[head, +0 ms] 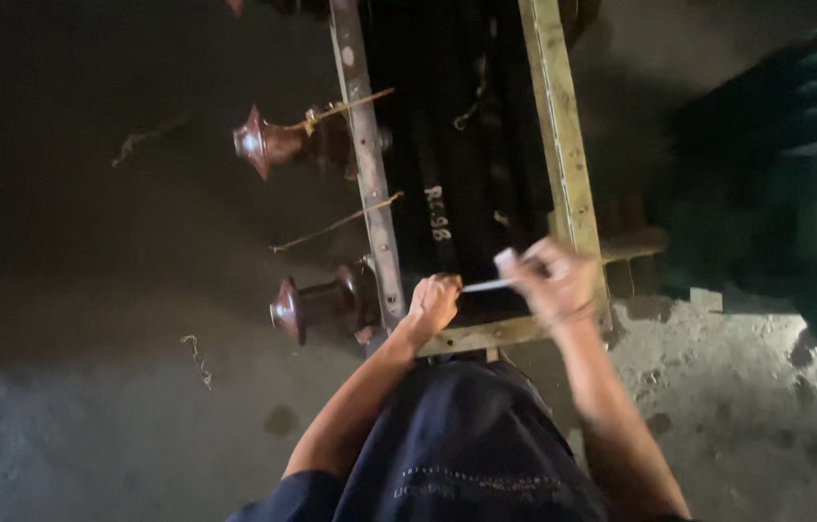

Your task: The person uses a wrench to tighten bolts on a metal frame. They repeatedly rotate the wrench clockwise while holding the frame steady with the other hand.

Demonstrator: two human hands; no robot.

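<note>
Over the near end of the frame: both hands meet above a dark metal tank with yellowish angle-iron rails (563,164).
Left hand (433,304): clenched in a fist on the near rail, gripping one end of the thin white strip (488,285).
Right hand (555,280): fingers pinched around the strip's other end.
Strip axis: nearly level, running left to right between the two hands, taut.
Side fittings: two brown ribbed ceramic insulators (307,307) stick out leftward.
Floor: rough grey concrete floor (89,435), stained, dim.
</note>
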